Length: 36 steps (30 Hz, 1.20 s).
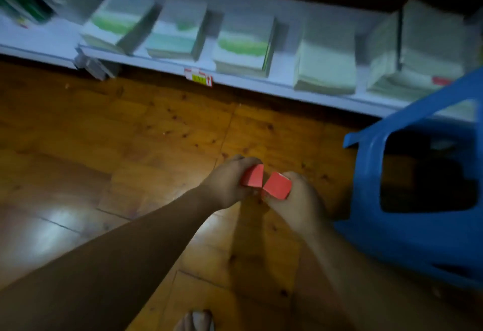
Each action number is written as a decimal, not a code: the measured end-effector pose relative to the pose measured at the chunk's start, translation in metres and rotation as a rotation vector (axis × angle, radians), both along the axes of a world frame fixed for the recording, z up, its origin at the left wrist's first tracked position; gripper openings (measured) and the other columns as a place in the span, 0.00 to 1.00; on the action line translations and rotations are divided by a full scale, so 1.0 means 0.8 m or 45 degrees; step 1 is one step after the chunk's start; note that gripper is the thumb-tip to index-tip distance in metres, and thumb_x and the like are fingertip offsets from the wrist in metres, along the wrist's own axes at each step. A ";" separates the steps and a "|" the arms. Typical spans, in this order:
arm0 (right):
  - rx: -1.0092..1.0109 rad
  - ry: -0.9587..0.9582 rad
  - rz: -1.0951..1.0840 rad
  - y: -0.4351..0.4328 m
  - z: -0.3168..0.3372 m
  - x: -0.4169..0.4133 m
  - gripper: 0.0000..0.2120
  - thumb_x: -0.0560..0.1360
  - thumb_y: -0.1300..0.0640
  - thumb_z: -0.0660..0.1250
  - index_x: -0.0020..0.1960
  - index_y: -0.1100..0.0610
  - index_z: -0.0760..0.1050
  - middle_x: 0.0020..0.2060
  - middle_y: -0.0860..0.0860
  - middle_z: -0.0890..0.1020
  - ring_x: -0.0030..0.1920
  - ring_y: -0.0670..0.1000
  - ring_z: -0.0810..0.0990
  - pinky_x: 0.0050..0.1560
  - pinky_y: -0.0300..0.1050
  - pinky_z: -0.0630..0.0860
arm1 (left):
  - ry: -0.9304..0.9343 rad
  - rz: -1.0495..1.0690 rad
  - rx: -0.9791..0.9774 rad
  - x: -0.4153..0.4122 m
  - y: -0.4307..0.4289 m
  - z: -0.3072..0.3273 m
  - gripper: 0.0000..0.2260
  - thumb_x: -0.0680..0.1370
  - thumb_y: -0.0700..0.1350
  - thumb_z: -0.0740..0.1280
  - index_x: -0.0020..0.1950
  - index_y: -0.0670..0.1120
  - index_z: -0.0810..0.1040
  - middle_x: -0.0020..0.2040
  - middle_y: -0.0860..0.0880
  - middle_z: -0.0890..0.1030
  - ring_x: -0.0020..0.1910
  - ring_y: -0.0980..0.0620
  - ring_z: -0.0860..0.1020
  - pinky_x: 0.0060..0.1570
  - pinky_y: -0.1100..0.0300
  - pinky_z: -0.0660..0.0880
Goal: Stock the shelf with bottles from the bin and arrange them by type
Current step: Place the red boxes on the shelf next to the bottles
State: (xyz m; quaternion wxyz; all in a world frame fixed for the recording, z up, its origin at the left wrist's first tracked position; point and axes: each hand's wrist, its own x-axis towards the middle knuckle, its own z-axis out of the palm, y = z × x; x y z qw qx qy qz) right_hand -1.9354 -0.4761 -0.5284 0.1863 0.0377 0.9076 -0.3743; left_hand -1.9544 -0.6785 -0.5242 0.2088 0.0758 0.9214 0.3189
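My left hand [230,183] grips the left red box [253,176] with curled fingers. My right hand [296,201] grips the right red box [277,185] likewise. Both boxes are close together, just left of the blue bin [407,241].

dim, glossy wooden floor [109,132]

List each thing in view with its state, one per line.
left hand: grips the left red box.
right hand: grips the right red box.
blue bin: at the right, inside too dark to tell.
shelf: holds flat stacks of packs, blurred.
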 end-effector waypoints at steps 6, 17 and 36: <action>-0.398 0.064 -0.243 0.014 0.306 -0.019 0.31 0.65 0.46 0.80 0.66 0.43 0.75 0.57 0.44 0.82 0.57 0.43 0.82 0.55 0.37 0.77 | 0.073 0.334 0.580 -0.028 0.010 0.307 0.37 0.68 0.36 0.84 0.74 0.49 0.75 0.64 0.56 0.80 0.62 0.60 0.78 0.61 0.68 0.74; -0.656 0.557 -0.573 0.142 0.968 0.024 0.26 0.74 0.57 0.78 0.69 0.47 0.75 0.58 0.46 0.84 0.58 0.46 0.83 0.53 0.43 0.80 | 0.319 -0.006 1.005 -0.028 0.146 0.963 0.32 0.79 0.41 0.76 0.79 0.53 0.67 0.71 0.48 0.78 0.69 0.49 0.78 0.63 0.46 0.79; -0.257 1.010 -0.853 0.549 1.297 0.225 0.22 0.74 0.50 0.78 0.64 0.43 0.73 0.53 0.37 0.79 0.53 0.39 0.80 0.51 0.38 0.78 | 0.509 -0.416 1.200 0.111 0.589 1.244 0.33 0.74 0.45 0.81 0.75 0.58 0.73 0.64 0.55 0.82 0.62 0.57 0.82 0.64 0.50 0.81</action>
